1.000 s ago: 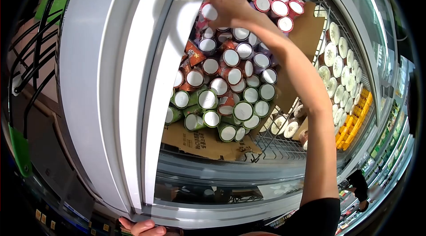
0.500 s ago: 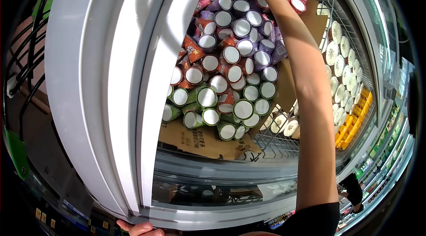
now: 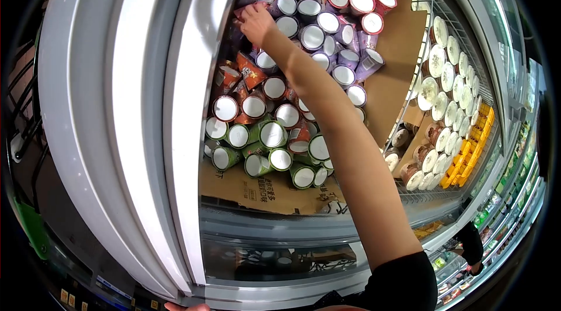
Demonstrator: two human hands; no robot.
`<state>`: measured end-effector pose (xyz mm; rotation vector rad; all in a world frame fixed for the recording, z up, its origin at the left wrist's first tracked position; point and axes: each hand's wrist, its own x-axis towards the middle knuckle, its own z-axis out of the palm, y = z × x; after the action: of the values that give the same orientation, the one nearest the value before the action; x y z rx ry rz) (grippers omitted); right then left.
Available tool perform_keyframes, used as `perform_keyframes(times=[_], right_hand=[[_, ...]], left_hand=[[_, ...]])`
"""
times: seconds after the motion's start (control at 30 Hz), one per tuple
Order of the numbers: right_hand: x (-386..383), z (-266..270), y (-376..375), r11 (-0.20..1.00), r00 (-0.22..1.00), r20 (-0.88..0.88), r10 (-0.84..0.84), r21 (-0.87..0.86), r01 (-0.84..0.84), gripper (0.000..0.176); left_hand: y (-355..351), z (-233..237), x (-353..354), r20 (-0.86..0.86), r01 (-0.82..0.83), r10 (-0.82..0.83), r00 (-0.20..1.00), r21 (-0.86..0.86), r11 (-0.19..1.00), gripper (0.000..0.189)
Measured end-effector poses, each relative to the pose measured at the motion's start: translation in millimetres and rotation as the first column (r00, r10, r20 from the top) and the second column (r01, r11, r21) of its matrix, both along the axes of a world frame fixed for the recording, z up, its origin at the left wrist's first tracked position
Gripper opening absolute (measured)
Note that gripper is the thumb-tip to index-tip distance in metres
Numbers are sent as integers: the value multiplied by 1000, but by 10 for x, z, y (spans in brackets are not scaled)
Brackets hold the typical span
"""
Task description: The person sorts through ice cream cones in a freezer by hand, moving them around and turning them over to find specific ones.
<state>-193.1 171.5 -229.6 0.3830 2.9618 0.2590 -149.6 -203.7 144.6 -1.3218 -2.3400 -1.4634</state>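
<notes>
Inside an open freezer, many cone-shaped packages with white round lids lie heaped in a cardboard box (image 3: 245, 185). My right hand (image 3: 255, 23) reaches in to the upper left of the heap, beside the purple cones (image 3: 312, 37). Its fingers are bent downward, and whatever they hold is hidden. Pink cones (image 3: 362, 2) lie at the top, orange ones (image 3: 250, 71) under my hand, green ones (image 3: 273, 134) nearest me. Only some fingers of my left hand (image 3: 186, 307) show at the bottom edge, by the freezer's rim.
The white freezer frame (image 3: 190, 135) curves down the left. Right of the box, lidded tubs (image 3: 447, 71) stand in a wire basket near a yellow rack (image 3: 469, 146). Another person's dark sleeve (image 3: 470, 244) shows at the lower right, before lit shelves (image 3: 514, 206).
My right hand has moved from the pink cones at the top to the left side of the heap. The view has shifted a little, and less of my left hand shows.
</notes>
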Motion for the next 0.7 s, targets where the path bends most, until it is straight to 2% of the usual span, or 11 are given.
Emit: perform_keyframes(times=[0.07,0.13,0.2,0.3,0.33,0.4,0.47,0.53,0.6,0.7], right_hand=[[-100,200,17,999,965,263,17,39,-29,27],[-143,114,50,999,984,179,-1,50,-8,26],[-190,73,86,998,983,185,10,58,-21,25],[-203,112,122,981,976,187,110,139,-138,27],[-202,146,142,979,978,175,112,148,-139,26],[-148,164,184,976,980,162,116,164,-142,25],[-72,120,342,966,991,36,129,223,-133,22],[-27,133,407,964,997,-74,23,267,-3,18],[-13,149,434,943,997,-56,49,330,-28,18],[-49,107,406,930,997,-78,20,367,10,19]], left_hand=[[70,-40,76,1,-47,47,999,48,998,14],[198,-33,110,16,-124,123,992,72,990,17],[209,20,119,38,-133,132,991,15,991,15],[167,178,141,104,-139,154,983,-134,981,13],[172,173,135,118,-135,151,982,-127,983,14],[119,77,97,70,-98,102,992,-65,993,16],[46,-64,20,-33,-39,40,999,19,999,19],[-72,-182,-42,-172,30,-17,985,78,996,22],[-204,-206,-81,-261,92,-70,963,71,993,25],[-344,-175,-158,-263,184,-177,949,1,983,33]])
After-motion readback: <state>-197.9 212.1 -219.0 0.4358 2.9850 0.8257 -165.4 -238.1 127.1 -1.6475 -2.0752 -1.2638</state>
